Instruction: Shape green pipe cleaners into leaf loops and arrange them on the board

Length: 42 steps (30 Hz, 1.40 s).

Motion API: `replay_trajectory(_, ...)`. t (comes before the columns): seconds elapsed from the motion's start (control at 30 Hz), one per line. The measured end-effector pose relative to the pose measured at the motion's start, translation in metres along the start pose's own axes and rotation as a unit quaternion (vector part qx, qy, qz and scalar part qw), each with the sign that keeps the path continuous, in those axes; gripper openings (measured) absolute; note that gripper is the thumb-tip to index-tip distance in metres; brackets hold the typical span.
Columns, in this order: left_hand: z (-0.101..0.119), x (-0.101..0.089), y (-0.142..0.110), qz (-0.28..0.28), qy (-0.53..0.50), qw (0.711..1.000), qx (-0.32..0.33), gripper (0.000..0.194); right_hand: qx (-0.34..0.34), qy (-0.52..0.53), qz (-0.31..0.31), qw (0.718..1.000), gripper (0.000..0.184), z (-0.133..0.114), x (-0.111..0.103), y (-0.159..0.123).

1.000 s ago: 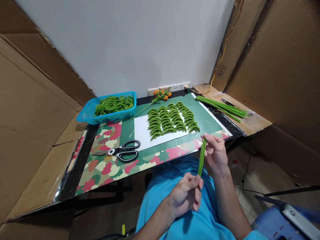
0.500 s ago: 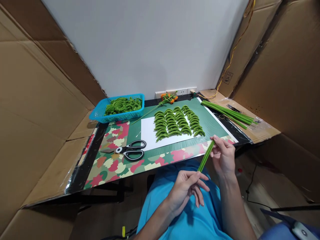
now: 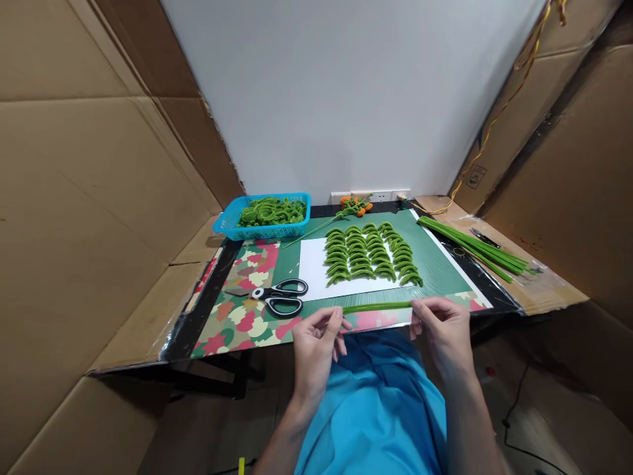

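Green pipe cleaners [image 3: 378,307] are stretched level between my two hands, close above the front edge of the mat. My left hand [image 3: 319,340] pinches their left end between thumb and fingers. At the right end, my right hand [image 3: 444,328] is closed on them in the same way. Just beyond lie rows of curved green pipe-cleaner pieces [image 3: 361,254] on a white sheet [image 3: 311,267]. Left of these, black-handled scissors [image 3: 277,295] rest with their blades apart, pointing left.
A blue basket [image 3: 232,224] of bent green pieces stands at the back left. Orange flowers on a green stem [image 3: 356,206] lie near the wall socket. Long green pipe cleaners [image 3: 469,244] and small pliers [image 3: 484,237] are on the right. Cardboard walls [image 3: 99,198] flank the table.
My hands have swung the pipe cleaners from a steep slant to nearly level, the left hand rising and moving left. The view has shifted, so the table appears further right.
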<state>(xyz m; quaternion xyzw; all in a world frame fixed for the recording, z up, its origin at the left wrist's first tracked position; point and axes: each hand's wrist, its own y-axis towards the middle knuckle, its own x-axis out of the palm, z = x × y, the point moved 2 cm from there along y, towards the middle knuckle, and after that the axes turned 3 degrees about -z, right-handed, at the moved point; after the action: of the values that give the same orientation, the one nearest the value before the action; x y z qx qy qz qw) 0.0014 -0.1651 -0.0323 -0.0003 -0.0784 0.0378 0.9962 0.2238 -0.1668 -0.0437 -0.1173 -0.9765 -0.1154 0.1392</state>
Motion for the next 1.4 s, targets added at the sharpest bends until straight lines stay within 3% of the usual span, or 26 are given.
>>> replay_trajectory(0.17,0.005,-0.006,0.003,0.038,-0.036,0.999,0.01,0.041,0.03,-0.04,-0.099,0.994,0.025,0.004,0.006,-0.003)
replay_trajectory(0.3,0.01,-0.008,0.005,0.032,-0.042,0.998,0.018,0.041,0.047,-0.094,-0.164,0.981,0.026,-0.001,0.012,-0.004)
replay_trajectory(0.37,0.013,-0.009,0.007,0.022,-0.04,0.999,0.027,0.04,0.016,-0.151,-0.165,0.975,0.029,-0.005,0.014,-0.005)
replay_trajectory(0.43,0.016,-0.008,0.008,0.009,-0.038,0.999,0.035,0.039,-0.04,-0.2,-0.126,0.971,0.031,-0.01,0.016,-0.007)
replay_trajectory(0.53,0.018,-0.005,0.008,-0.02,-0.036,0.998,0.039,0.036,-0.084,-0.225,-0.1,0.966,0.017,-0.016,0.027,-0.013)
replay_trajectory(0.67,0.015,0.001,0.006,-0.051,-0.027,0.998,0.034,0.033,-0.046,-0.22,-0.203,0.953,0.013,-0.013,0.049,-0.022)
replay_trajectory(0.8,0.012,0.001,0.007,-0.055,0.009,0.998,0.035,0.035,-0.008,-0.205,-0.247,0.947,0.021,-0.005,0.058,-0.023)
replay_trajectory(1.03,0.011,0.0,0.009,-0.047,0.017,0.998,0.029,0.041,0.02,-0.185,-0.264,0.946,0.014,-0.001,0.055,-0.018)
replay_trajectory(1.4,0.012,-0.01,0.014,-0.079,0.063,0.994,0.03,0.033,0.032,-0.215,-0.227,0.949,0.027,0.002,0.051,-0.017)
